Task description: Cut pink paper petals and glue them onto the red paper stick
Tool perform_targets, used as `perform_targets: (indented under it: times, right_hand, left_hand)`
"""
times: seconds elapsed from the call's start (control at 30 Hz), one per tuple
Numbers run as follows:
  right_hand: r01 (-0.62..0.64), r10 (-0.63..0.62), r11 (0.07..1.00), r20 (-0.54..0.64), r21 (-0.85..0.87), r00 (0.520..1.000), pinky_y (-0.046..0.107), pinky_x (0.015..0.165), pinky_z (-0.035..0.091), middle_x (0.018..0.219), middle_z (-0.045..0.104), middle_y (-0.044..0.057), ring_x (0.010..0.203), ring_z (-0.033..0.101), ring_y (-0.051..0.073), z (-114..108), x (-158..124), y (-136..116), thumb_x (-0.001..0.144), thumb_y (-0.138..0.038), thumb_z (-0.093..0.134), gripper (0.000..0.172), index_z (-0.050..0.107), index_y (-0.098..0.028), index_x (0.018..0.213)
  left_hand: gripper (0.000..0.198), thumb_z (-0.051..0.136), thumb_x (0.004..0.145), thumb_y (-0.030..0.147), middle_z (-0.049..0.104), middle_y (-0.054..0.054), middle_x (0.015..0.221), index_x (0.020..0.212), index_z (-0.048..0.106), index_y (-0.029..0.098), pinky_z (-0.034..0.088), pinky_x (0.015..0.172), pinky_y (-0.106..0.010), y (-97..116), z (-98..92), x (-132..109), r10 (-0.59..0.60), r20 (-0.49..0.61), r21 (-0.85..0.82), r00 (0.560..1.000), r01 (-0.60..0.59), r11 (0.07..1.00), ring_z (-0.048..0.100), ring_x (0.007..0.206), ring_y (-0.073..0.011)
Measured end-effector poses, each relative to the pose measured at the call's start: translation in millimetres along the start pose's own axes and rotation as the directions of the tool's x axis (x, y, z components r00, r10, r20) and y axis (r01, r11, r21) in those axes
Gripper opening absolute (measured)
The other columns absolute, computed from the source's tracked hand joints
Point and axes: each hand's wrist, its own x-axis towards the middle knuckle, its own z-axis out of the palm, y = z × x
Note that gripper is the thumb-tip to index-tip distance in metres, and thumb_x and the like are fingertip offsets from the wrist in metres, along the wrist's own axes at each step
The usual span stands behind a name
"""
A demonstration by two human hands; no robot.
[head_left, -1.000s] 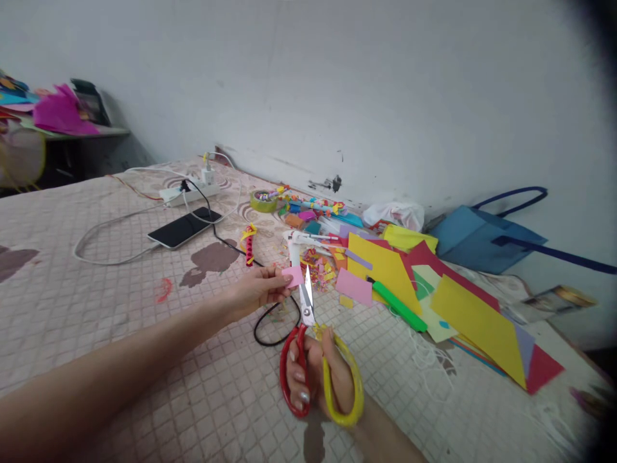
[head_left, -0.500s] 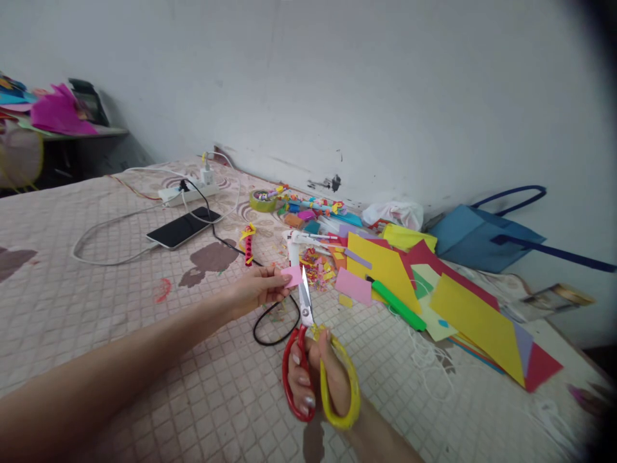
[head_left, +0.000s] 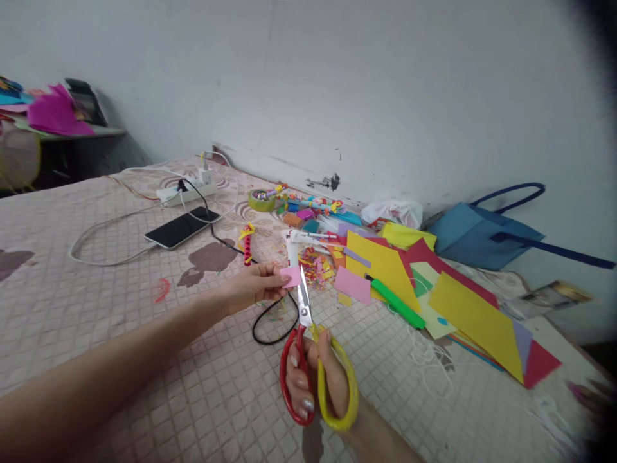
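Between the thumb and fingers of my left hand (head_left: 258, 283) is a small piece of pink paper (head_left: 290, 277). My right hand (head_left: 315, 373) is wrapped round the handles of a pair of scissors (head_left: 304, 312), one loop red and the other yellow. The blades point away from me, slightly apart, with their tips by the right edge of the pink piece. Whether the blades touch the paper I cannot tell. Behind them stands a white glue gun (head_left: 295, 241). Small paper scraps (head_left: 315, 267) lie beside it, and a larger pink paper piece (head_left: 353, 285) is to the right.
Coloured paper sheets (head_left: 475, 321) and a green cutter knife (head_left: 398, 303) lie on the right, with a blue bag (head_left: 484, 235) behind. A phone (head_left: 182, 227) and a power strip (head_left: 187, 193) with cables are at left. A black cord (head_left: 270, 343) loops near my hands.
The view has shifted very slightly. Both hands keep their holds on the pink paper and the scissors, in nearly the same place; little else differs.
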Motion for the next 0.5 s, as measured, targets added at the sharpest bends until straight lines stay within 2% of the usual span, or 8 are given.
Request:
perform_targets:
  times: [0.1,0.5]
  right_hand:
    - [-0.020,0.020,1.000,0.026,-0.002,0.999,0.018,0.032,0.034,0.048,0.041,-0.008,0.030,0.032,0.004,1.5,0.6,-4.3,0.070,-0.077,0.041,0.059,0.048,-0.018,0.071]
    - [-0.015,0.015,1.000,-0.038,-0.019,0.999,0.016,0.030,0.033,0.046,0.040,-0.009,0.029,0.031,0.003,-0.1,-0.9,-3.9,0.071,-0.077,0.039,0.061,0.049,-0.017,0.070]
  left_hand:
    - [0.020,0.072,0.070,0.022,0.064,0.000,0.066,0.069,0.056,0.011,0.044,0.052,-0.014,-1.2,-0.7,0.1,0.003,0.003,0.019,1.000,-0.003,1.000,0.056,0.053,-0.0036]
    - [0.022,0.074,0.067,0.026,0.062,-0.001,0.065,0.073,0.059,0.011,0.043,0.054,-0.015,0.8,0.5,-0.2,-0.012,-0.004,0.070,1.000,0.013,0.997,0.054,0.053,-0.0040]
